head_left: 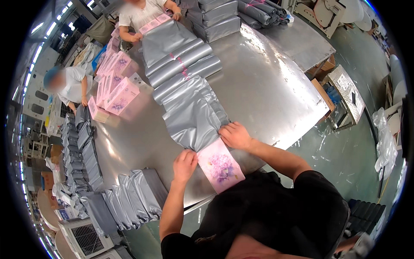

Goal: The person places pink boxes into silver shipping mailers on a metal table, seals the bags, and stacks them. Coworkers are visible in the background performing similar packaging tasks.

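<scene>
A pink box with a purple flower print [221, 167] lies at the table's near edge, against my body. Its far end meets the near edge of a silver-grey plastic bag [192, 123]; whether that end sits inside the bag I cannot tell. My left hand [186, 165] is closed at the bag's left corner, beside the box. On the other side my right hand [235, 135] pinches the bag's right corner. Beyond the bag lie rolled grey bags [183, 69] with a pink tie around them.
The metal table [263, 86] spreads under everything. Pink boxes [123, 95] are piled at the left, near a co-worker [75, 84]. Another person [144, 15] handles bags at the far end. Stacked grey packages [138, 194] stand at the near left, and a metal cart [346, 95] at the right.
</scene>
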`<action>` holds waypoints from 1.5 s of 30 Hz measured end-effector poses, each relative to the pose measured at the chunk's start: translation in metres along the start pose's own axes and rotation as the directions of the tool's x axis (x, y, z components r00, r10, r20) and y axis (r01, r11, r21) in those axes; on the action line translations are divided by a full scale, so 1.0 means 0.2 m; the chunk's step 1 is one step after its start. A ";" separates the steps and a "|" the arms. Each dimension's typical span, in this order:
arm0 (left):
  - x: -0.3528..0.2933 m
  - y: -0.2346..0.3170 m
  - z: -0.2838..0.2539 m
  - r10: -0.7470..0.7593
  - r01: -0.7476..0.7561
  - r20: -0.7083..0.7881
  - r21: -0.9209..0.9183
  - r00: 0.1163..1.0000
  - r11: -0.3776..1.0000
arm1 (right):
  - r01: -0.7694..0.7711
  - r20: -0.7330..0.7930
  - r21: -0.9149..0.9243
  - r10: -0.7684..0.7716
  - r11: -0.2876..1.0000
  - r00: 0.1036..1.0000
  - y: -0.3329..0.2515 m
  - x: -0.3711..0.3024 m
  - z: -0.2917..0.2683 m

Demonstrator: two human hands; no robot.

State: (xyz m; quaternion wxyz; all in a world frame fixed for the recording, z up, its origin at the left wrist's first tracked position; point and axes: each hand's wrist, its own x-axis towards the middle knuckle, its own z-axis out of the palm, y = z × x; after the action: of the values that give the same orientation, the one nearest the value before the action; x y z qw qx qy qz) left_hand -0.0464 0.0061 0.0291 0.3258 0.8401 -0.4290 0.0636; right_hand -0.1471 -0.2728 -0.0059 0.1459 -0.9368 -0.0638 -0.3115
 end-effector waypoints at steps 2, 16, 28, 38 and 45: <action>-0.05 -0.02 0.02 -0.107 0.110 0.027 -0.165 0.994 0.980 | 0.007 0.006 0.007 -0.007 1.000 1.000 0.00 -0.02 0.02; -0.84 0.14 0.26 -0.470 0.663 0.601 -0.138 0.647 0.736 | -0.429 0.626 0.460 0.059 0.777 0.778 -0.21 -0.56 -0.33; -0.49 0.16 0.47 -0.754 0.653 0.171 -0.640 0.634 0.404 | -0.080 0.410 0.367 -0.084 0.927 0.908 -0.46 -0.28 -0.20; -0.55 0.18 0.39 -0.749 0.556 0.354 -0.831 0.561 0.023 | -0.197 0.343 0.435 0.040 0.878 0.939 -0.56 -0.16 0.16; -0.64 0.17 0.32 -0.616 0.544 0.537 -0.814 0.576 -0.201 | -0.015 0.296 0.335 -0.090 0.942 0.951 -0.61 -0.24 0.18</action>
State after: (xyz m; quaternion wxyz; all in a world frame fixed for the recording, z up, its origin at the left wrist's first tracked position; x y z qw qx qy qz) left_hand -0.1638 0.0390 -0.0536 0.7714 0.5226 0.0850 -0.3529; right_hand -0.1902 -0.1470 -0.0336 0.2846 -0.9340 -0.1557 -0.1495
